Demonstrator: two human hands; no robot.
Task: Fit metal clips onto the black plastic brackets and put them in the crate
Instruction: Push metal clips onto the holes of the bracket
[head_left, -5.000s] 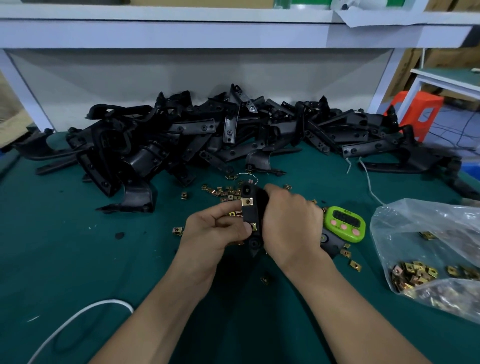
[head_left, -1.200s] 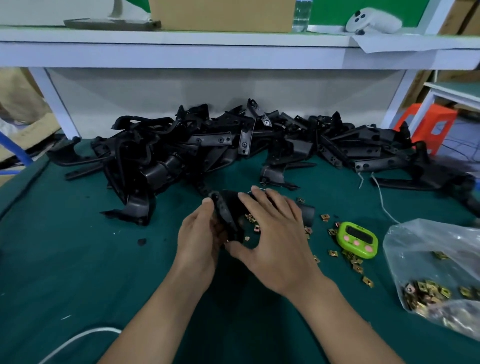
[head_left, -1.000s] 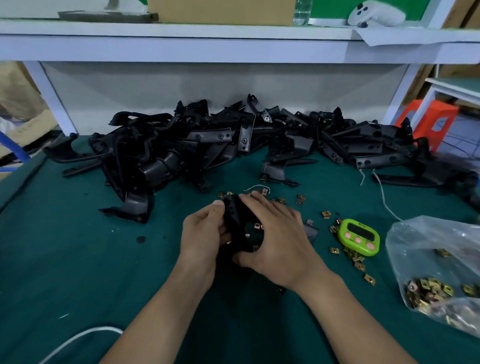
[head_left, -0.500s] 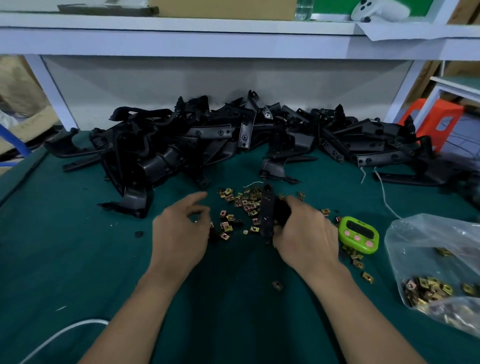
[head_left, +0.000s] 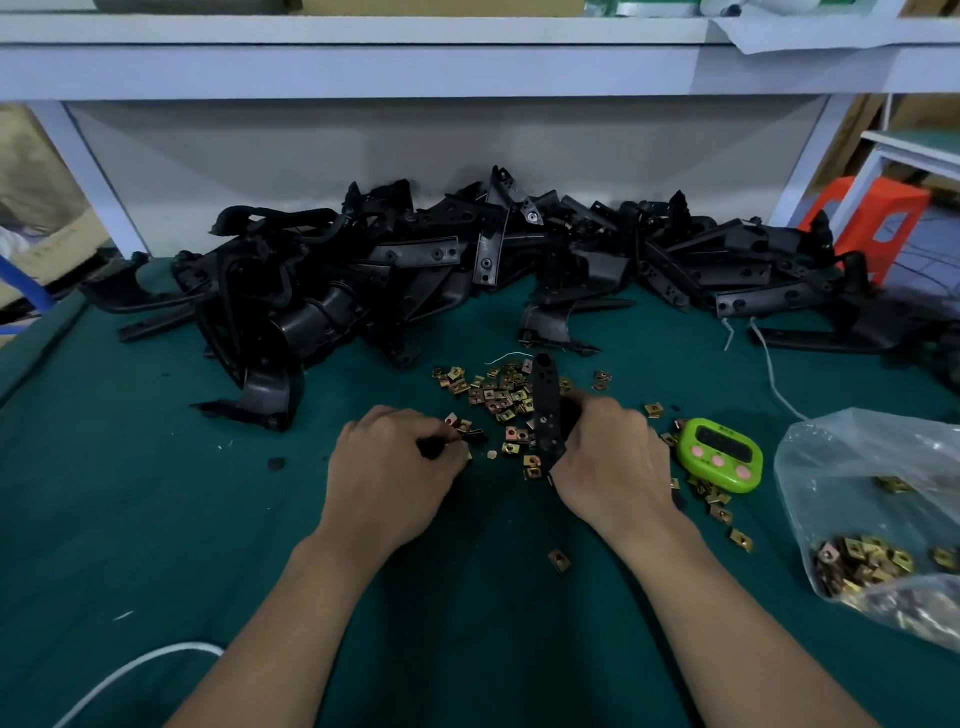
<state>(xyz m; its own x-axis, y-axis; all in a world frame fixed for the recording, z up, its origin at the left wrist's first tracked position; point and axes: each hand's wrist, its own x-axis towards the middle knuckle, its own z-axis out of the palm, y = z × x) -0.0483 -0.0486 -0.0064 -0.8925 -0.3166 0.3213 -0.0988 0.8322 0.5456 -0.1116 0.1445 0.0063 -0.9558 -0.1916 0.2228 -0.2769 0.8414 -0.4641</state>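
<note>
Left hand (head_left: 395, 467) has curled onto clips (head_left: 498, 396) — hold unclear | right hand (head_left: 610, 460) grips bracket (head_left: 545, 405) upright

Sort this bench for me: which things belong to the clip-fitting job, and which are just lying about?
Job: bracket in the right hand; loose clips; bracket pile; bag of clips.
Lying about: green timer; white cable; orange stool.

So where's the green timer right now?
In the head view the timer lies on the mat at right, between the right hand and the plastic bag, loose clips beside it.
</note>
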